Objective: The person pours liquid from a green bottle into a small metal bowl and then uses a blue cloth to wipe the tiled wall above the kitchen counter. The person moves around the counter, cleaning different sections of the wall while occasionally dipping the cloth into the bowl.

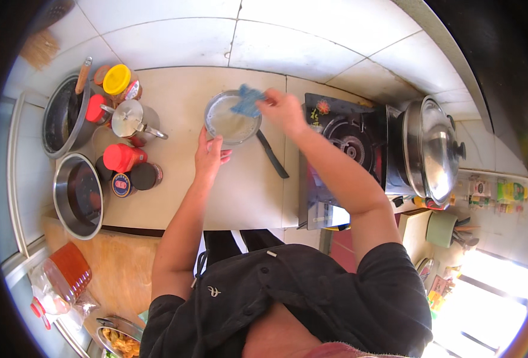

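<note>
A round bowl (pixel 230 123) of cloudy, foamy liquid is at the middle of the countertop. My left hand (pixel 211 154) holds its near left rim, thumb on the near side. Above the bowl's far right edge, my right hand (pixel 281 109) pinches a blue cloth (pixel 247 100), blurred by motion; whether the cloth touches the liquid cannot be told. A knife with a black handle (pixel 272 154) lies just right of the bowl, its blade hidden beneath or behind the bowl.
Jars with red lids (pixel 118 156), a metal pitcher (pixel 129 118) and a steel pot (pixel 78 195) crowd the left side. On the right are a black gas stove (pixel 351 150) and a large lidded steel pan (pixel 431 150). A tiled wall (pixel 290 49) stands behind the counter.
</note>
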`<state>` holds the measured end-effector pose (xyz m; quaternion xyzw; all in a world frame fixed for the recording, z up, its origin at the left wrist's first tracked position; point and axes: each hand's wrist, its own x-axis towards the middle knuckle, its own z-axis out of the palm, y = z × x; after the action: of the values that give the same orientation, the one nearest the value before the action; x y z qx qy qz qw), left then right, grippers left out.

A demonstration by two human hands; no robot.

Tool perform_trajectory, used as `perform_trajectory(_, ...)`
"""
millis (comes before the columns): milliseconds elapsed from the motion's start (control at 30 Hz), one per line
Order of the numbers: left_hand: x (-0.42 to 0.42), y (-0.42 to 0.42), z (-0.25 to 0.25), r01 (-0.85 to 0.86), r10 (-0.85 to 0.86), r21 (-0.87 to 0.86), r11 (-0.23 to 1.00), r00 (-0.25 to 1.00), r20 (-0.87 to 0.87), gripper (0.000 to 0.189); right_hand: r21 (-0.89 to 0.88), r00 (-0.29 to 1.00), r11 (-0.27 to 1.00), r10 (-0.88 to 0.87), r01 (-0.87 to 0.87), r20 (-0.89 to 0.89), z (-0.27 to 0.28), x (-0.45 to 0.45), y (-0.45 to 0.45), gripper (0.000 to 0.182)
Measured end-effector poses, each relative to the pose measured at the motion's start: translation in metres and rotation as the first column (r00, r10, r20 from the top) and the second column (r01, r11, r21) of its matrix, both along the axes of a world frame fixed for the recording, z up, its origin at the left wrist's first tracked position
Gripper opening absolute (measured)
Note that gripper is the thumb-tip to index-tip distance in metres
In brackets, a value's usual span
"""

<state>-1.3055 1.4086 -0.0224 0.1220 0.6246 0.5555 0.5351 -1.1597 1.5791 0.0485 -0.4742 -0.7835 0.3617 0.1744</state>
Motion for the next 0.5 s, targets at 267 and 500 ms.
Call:
perform_trajectory(267,0.012,0.01,0.004,0.068,-0.068,0.003,0.998,0.998,0.015,0.072,0.196,0.848,0.889,0.298,-0.414,0.438,-0.025,-0.024,-0.026,0.022)
perform_trajectory(500,0.009,-0.008,0.005,0.059,-0.06,-0.026,0.998,0.998,-0.018,0.064,-0.406,0.742,0.897,-0.391,0.175,-0.544,0.109,0.051,0.065,0.031)
